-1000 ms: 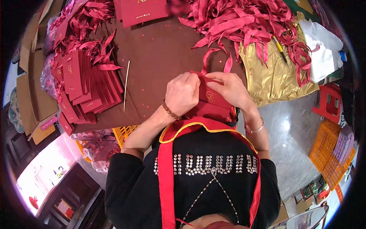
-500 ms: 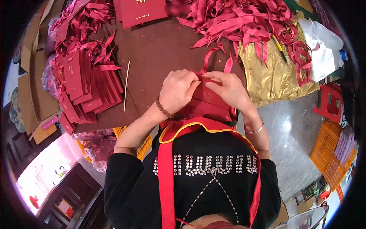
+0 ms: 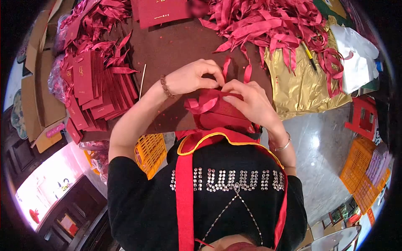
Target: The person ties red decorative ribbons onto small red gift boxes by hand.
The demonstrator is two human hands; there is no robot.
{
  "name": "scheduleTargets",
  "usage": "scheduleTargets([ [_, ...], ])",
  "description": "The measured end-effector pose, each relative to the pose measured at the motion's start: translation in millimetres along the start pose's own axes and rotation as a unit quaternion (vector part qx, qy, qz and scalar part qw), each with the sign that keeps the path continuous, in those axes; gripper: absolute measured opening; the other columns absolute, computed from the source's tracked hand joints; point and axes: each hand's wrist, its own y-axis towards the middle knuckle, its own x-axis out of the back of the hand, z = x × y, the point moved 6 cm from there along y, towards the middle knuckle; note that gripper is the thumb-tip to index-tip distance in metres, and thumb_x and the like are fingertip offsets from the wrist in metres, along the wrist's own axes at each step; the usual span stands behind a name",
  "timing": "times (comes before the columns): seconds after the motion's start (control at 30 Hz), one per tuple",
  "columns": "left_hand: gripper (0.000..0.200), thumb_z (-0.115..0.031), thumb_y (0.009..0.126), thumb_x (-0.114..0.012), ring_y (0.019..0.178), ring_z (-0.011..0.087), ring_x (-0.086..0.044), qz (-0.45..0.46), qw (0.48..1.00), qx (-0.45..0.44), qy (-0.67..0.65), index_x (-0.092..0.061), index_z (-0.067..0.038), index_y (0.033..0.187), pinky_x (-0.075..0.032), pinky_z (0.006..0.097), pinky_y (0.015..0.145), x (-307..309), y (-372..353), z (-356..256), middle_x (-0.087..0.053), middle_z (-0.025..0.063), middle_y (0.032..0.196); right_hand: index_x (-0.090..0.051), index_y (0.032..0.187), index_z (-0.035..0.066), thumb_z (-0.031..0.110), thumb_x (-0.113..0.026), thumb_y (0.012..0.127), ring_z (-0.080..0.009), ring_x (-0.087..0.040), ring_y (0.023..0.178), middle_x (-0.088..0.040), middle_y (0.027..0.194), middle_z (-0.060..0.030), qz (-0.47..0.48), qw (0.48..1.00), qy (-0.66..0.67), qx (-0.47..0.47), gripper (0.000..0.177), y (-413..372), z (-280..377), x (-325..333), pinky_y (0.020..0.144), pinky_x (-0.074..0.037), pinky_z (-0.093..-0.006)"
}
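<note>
A dark red paper bag (image 3: 220, 113) is between my hands at the table's near edge, close to my apron. My right hand (image 3: 251, 100) is closed on the bag's upper edge, thumb in front. My left hand (image 3: 197, 78) is arched above the same edge, its thumb and forefinger pinched together at a red ribbon (image 3: 226, 67). A loop of red ribbon (image 3: 202, 104) hangs over the bag's front on the left. Ribbon ends also lie beyond my fingers on the table. The exact spot where the fingertips meet the ribbon is partly hidden.
Stacked red bags with ribbons (image 3: 86, 79) lie on the left of the brown table (image 3: 167, 50), beside a thin stick (image 3: 143, 81). A heap of red ribbons (image 3: 268, 25) and a gold sheet (image 3: 293, 92) with a yellow pen (image 3: 309, 55) are at right. Another red bag (image 3: 163, 12) lies at the back.
My left hand has lifted and turned, its elbow swung outward. A ribbon loop now hangs over the bag's front. My right hand stays at the bag's edge.
</note>
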Motion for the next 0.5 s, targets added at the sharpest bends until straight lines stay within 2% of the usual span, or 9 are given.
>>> scheduleTargets([
  [0.07, 0.012, -0.012, 0.082, -0.059, 0.101, 0.0231, -0.05, -0.001, 1.0, -0.018, 0.025, -0.065, -0.005, 0.089, -0.038, 0.0331, 0.09, 0.1, 2.0, -3.0, -0.058, 0.0075, 0.092, -0.061, 0.095, 0.008, 0.012, -0.063, 0.081, -0.0276, -0.062, 0.072, -0.064, 0.078, -0.0104, -0.002, 1.0, -0.008, 0.015, 0.015, -0.1, 2.3, -1.3, 0.075, -0.044, -0.0345],
  [0.13, 0.014, -0.015, 0.083, -0.058, 0.103, 0.0242, -0.048, 0.095, 0.984, 0.032, 0.144, -0.065, -0.006, 0.09, -0.037, 0.0342, 0.091, -2.6, 5.3, 2.0, -0.058, 0.0072, 0.094, -0.061, 0.095, 0.008, 0.012, -0.063, 0.081, -0.0275, -0.062, 0.071, -0.064, 0.077, -0.0102, -0.002, 0.999, -0.016, 0.032, 0.015, -0.9, 3.5, -2.7, 0.074, -0.044, -0.0347],
  [0.17, 0.014, -0.015, 0.083, -0.058, 0.103, 0.0242, -0.048, 0.094, 0.984, 0.032, 0.145, -0.065, -0.006, 0.09, -0.037, 0.0342, 0.091, -1.2, 6.4, 2.4, -0.058, 0.0072, 0.094, -0.061, 0.095, 0.008, 0.012, -0.063, 0.081, -0.0276, -0.062, 0.071, -0.064, 0.076, -0.01, -0.011, 0.999, -0.021, 0.043, 0.015, -1.8, 4.4, -2.6, 0.074, -0.044, -0.035],
  [0.23, 0.019, -0.021, 0.082, -0.056, 0.088, 0.0231, -0.055, 0.116, 0.979, 0.009, 0.169, -0.067, -0.008, 0.091, -0.042, 0.0361, 0.08, -3.0, 9.1, 1.6, -0.06, 0.007, 0.085, -0.062, 0.095, 0.008, 0.012, -0.063, 0.081, -0.0277, -0.062, 0.071, -0.063, 0.076, -0.0098, -0.02, 0.998, -0.025, 0.055, 0.015, -2.3, 6.0, -0.7, 0.073, -0.044, -0.0352],
  [0.27, 0.019, -0.021, 0.082, -0.056, 0.088, 0.0231, -0.055, 0.115, 0.979, 0.01, 0.169, -0.067, -0.008, 0.091, -0.042, 0.0361, 0.08, -2.8, 12.3, 3.8, -0.06, 0.007, 0.085, -0.062, 0.096, 0.009, 0.012, -0.063, 0.081, -0.0276, -0.061, 0.072, -0.064, 0.076, -0.0096, -0.011, 0.998, -0.024, 0.05, 0.016, -2.5, 6.2, 0.0, 0.074, -0.044, -0.0353],
  [0.33, 0.019, -0.022, 0.082, -0.055, 0.07, 0.0181, -0.053, 0.227, 0.96, 0.092, 0.135, -0.065, -0.007, 0.086, -0.04, 0.0338, 0.069, -13.1, 14.1, 20.9, -0.056, 0.004, 0.07, -0.062, 0.097, 0.009, 0.012, -0.063, 0.081, -0.0276, -0.061, 0.073, -0.064, 0.077, -0.0093, -0.002, 0.999, -0.022, 0.044, 0.016, -2.5, 7.7, 1.3, 0.074, -0.043, -0.0353],
  [0.37, 0.019, -0.022, 0.082, -0.055, 0.07, 0.0181, -0.053, 0.227, 0.96, 0.092, 0.135, -0.065, -0.007, 0.086, -0.04, 0.0338, 0.069, -14.0, 14.5, 25.8, -0.056, 0.004, 0.07, -0.062, 0.097, 0.009, 0.012, -0.063, 0.081, -0.0274, -0.06, 0.073, -0.064, 0.078, -0.0094, -0.004, 0.998, -0.031, 0.05, 0.017, -3.0, 9.6, 2.0, 0.074, -0.044, -0.0348],
  [0.43, 0.018, -0.021, 0.083, -0.056, 0.061, 0.0125, -0.046, 0.209, 0.974, 0.085, -0.011, -0.062, -0.004, 0.08, -0.036, 0.0302, 0.06, -18.6, 15.0, 34.0, -0.048, 0.0002, 0.061, -0.062, 0.098, 0.009, 0.012, -0.063, 0.081, -0.0272, -0.059, 0.074, -0.064, 0.079, -0.0094, -0.005, 0.998, -0.04, 0.054, 0.018, -2.9, 9.7, 1.7, 0.073, -0.044, -0.0342],
  [0.5, 0.019, -0.021, 0.083, -0.056, 0.062, 0.0106, -0.044, 0.18, 0.979, 0.084, -0.052, -0.061, -0.004, 0.078, -0.035, 0.0278, 0.06, -22.5, 14.9, 40.3, -0.046, -0.0009, 0.062, -0.064, 0.101, 0.011, 0.013, -0.064, 0.081, -0.0264, -0.058, 0.074, -0.065, 0.082, -0.0092, -0.008, 0.998, -0.016, 0.053, 0.02, -1.1, 6.5, 0.0, 0.075, -0.044, -0.0341],
])
